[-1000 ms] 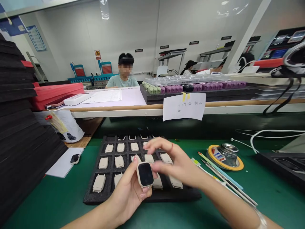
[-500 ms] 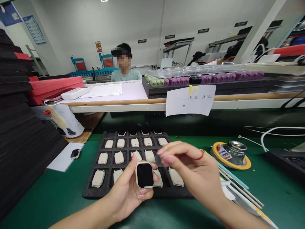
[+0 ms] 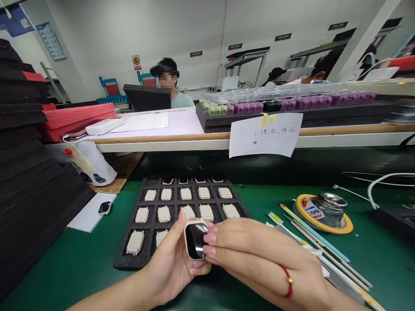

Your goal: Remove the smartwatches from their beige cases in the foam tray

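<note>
Head view: our left hand (image 3: 171, 270) grasps a watch (image 3: 193, 242), screen towards us, over the foam tray (image 3: 120, 261). Our right hand (image 3: 272, 261) touches it, grip unclear. Other watches (image 3: 135, 242) lie in slots; how many are done, we cannot tell.

Wall (image 3: 181, 30): pale, plain, with small dark signs (image 3: 235, 46) and a red-and-yellow notice (image 3: 136, 62). Blue-and-white poster (image 3: 51, 41) at left. Slanting white pillar (image 3: 366, 47) at right. Green work surface (image 3: 259, 285) in the foreground; above it, a raised shelf (image 3: 162, 146) with white front and wood-toned edge. Grey-topped stand (image 3: 249, 56) beyond. Lighting even; floor hidden.
</note>
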`<state>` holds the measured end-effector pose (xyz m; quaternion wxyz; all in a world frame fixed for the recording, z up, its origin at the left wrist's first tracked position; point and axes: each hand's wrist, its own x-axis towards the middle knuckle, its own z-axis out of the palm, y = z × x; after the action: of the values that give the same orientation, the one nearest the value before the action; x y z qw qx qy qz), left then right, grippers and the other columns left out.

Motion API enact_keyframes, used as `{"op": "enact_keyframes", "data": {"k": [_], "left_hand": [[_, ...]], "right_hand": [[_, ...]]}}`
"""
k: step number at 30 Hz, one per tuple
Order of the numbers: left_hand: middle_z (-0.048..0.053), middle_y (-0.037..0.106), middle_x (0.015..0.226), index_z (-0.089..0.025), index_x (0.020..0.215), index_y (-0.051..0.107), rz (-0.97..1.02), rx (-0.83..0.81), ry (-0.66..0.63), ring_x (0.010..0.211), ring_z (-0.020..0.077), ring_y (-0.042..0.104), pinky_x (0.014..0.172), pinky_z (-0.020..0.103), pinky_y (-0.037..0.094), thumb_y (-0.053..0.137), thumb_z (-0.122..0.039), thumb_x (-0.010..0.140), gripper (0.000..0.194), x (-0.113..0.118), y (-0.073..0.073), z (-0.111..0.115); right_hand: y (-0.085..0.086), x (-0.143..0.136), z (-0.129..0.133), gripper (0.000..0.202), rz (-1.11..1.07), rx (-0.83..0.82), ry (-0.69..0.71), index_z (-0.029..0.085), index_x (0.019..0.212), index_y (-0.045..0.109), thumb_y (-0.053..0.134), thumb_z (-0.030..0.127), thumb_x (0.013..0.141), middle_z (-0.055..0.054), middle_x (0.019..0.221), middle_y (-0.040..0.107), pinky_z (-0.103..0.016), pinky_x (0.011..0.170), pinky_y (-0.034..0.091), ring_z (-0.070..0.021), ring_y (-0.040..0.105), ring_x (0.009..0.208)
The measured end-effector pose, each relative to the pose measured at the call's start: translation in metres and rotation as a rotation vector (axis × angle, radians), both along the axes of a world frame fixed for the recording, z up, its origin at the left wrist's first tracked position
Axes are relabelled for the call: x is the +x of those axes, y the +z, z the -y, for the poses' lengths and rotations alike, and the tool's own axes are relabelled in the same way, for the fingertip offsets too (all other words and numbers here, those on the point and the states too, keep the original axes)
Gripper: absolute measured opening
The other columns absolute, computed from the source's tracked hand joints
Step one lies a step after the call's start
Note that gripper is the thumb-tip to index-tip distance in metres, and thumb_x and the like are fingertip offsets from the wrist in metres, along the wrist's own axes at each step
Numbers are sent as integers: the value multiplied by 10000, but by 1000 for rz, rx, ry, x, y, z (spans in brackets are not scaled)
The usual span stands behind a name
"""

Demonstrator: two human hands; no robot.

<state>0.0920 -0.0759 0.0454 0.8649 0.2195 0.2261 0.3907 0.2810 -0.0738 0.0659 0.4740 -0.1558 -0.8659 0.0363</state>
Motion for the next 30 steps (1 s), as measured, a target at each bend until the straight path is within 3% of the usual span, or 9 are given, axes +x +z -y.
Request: {"op": "enact_keyframes", "data": {"k": [4, 7, 10, 12, 16, 19, 23, 27, 30], "left_hand": [[9, 546, 729, -108, 904, 687, -13, -23, -12, 497, 32, 422, 453, 142, 294, 639, -600, 828, 500, 0, 1, 0], [-2, 540, 718, -115, 889, 682, -38, -11, 29, 518, 43, 433, 456, 146, 312, 692, -612, 775, 510, 2, 0, 1], [-31, 510, 636, -136, 818, 655, -118, 104, 108, 487, 48, 392, 452, 163, 317, 711, -588, 771, 458, 4, -4, 2], [-36, 509, 633, -152, 799, 634, -172, 173, 139, 498, 52, 390, 449, 162, 300, 735, -548, 769, 410, 4, -8, 2], [-16, 534, 718, -142, 893, 654, -215, 148, 134, 544, 54, 391, 462, 158, 298, 700, -600, 777, 474, 3, -8, 1], [0, 552, 757, -129, 970, 647, -232, 65, 119, 541, 56, 379, 452, 166, 297, 654, -676, 766, 583, 3, -1, 1], [-41, 476, 674, -158, 886, 570, -319, 67, 139, 509, 51, 322, 454, 173, 260, 636, -727, 734, 592, 4, -1, -4], [-62, 390, 625, -193, 892, 525, -699, 452, 113, 480, 78, 265, 474, 213, 241, 304, -682, 911, 537, 2, -20, -20], [-32, 478, 626, -182, 730, 581, -849, 702, 56, 565, 109, 395, 580, 246, 321, 558, -509, 855, 352, 2, -34, -28]], "right_hand": [[-5, -6, 2, 273, 20, 59, 40, 137, 1209, 655, 540, 83, 966, -65, 1073, 765, -290, 1005, 532, -164, 680, 1054], [-3, -11, 4, 200, 36, 70, -42, 164, 1112, 683, 633, 117, 924, -51, 985, 769, -312, 890, 561, -172, 677, 939], [-3, -15, 4, 425, 77, 20, -172, 165, 1230, 616, 758, 273, 844, -73, 944, 730, -350, 729, 549, -204, 633, 831], [-5, -17, 3, 588, 96, -114, -190, 167, 1328, 534, 783, 306, 814, -66, 912, 683, -337, 684, 531, -198, 599, 787], [-13, -19, -1, 559, 7, -370, -82, 244, 1264, 538, 789, 160, 771, -15, 931, 659, -275, 725, 518, -164, 591, 814], [-13, -18, -2, 608, -23, -417, -51, 273, 1279, 529, 812, 158, 754, -21, 1071, 674, -265, 811, 511, -168, 611, 936], [-10, -16, -5, 609, 38, -413, -55, 275, 1294, 521, 795, 161, 763, -40, 1132, 669, -302, 877, 503, -197, 612, 1022], [-14, -9, -21, 474, 62, -374, -158, 245, 1210, 576, 757, 228, 773, -67, 1110, 678, -361, 880, 494, -235, 624, 1004], [-23, -6, -44, 374, 59, -557, -302, 223, 1141, 618, 716, 293, 787, -44, 970, 682, -346, 813, 511, -215, 646, 883]]}}
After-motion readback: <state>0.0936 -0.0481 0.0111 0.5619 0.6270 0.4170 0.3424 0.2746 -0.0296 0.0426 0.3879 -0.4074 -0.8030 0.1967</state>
